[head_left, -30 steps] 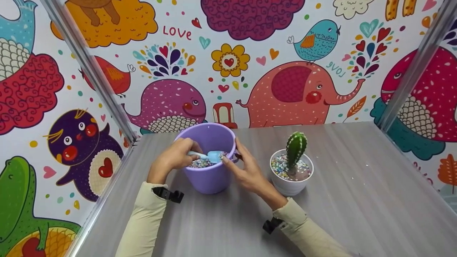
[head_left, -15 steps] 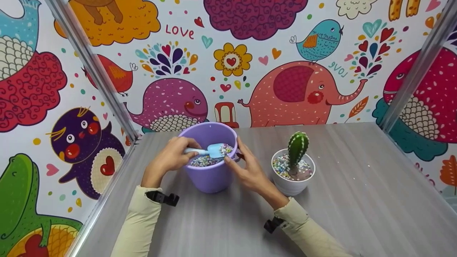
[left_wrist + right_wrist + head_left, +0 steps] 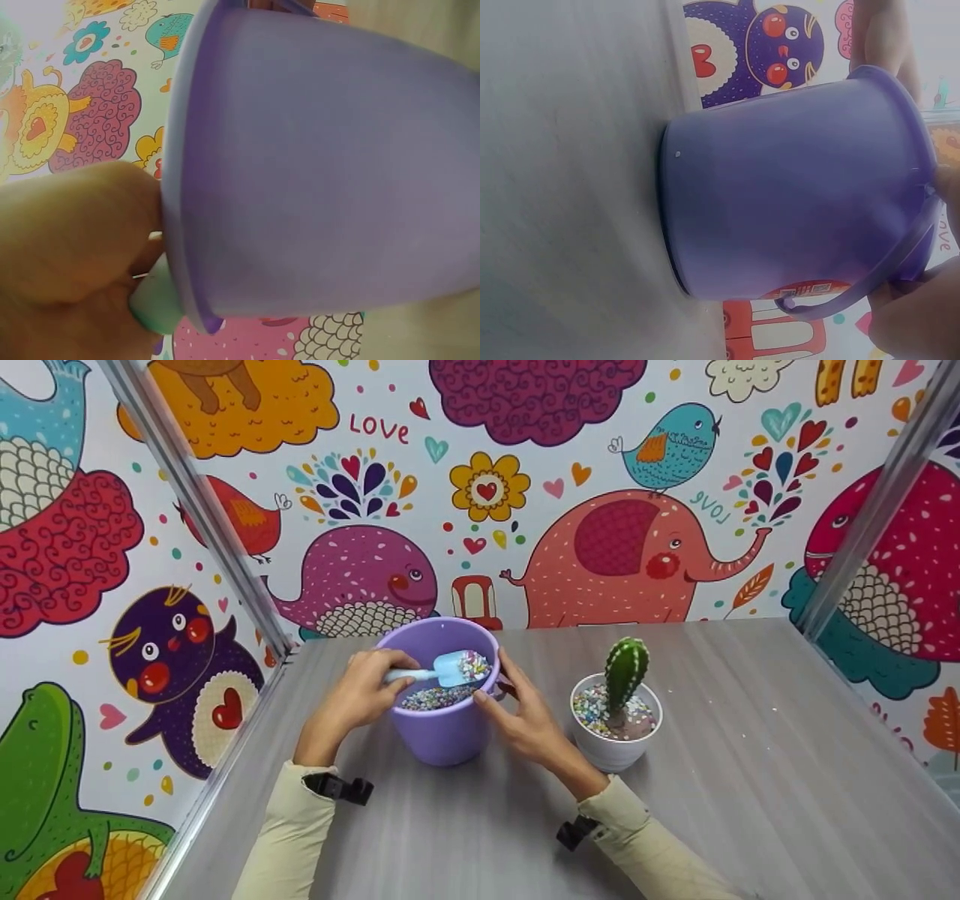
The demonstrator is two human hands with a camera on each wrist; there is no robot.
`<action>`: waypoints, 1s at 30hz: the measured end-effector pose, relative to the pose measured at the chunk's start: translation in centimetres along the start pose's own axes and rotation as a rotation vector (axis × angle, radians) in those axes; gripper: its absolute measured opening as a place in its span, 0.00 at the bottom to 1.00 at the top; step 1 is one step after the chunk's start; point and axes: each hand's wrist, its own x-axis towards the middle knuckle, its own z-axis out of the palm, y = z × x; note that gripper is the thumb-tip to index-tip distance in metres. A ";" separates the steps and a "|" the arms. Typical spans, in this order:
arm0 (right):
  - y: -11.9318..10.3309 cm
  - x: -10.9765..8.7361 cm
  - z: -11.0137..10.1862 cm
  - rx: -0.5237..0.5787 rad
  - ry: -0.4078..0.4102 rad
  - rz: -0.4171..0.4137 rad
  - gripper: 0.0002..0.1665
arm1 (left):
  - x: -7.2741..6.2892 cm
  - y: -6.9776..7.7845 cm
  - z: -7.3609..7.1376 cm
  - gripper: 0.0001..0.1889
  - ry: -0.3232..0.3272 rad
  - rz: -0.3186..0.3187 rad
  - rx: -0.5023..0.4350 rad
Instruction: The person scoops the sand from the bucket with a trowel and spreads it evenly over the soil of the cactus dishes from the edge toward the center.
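Note:
My left hand grips the handle of a light blue toy shovel. Its blade carries multicoloured pebbles and is raised above the pebbles inside the purple bucket. On the bucket's right side, my right hand holds the rim, thumb at the near edge and fingers farther back. The bucket stands upright on the table. In the left wrist view, the bucket wall hides the blade, and only the shovel handle's end shows. The right wrist view shows the bucket's handle hanging down its side.
A white pot with a green cactus and coloured pebbles stands just right of my right forearm. A few tiny white bits lie on the grey table. Patterned walls close off the back and sides.
The shovel has come up out of the pebbles with a load on its blade, and my left hand has shifted slightly left. The right hand keeps its hold on the bucket rim.

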 end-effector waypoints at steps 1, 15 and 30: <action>0.0 0.0 -0.1 0.005 0.001 -0.012 0.52 | 0.0 0.0 0.1 0.08 0.005 0.003 -0.002; 0.0 -0.5 -1.3 0.002 -0.062 -0.040 0.49 | -0.5 0.4 0.2 0.09 0.050 -0.013 -0.017; 0.1 -2.6 -2.9 -0.095 -0.071 -0.058 0.43 | -1.4 1.4 -0.3 0.09 0.109 0.040 0.017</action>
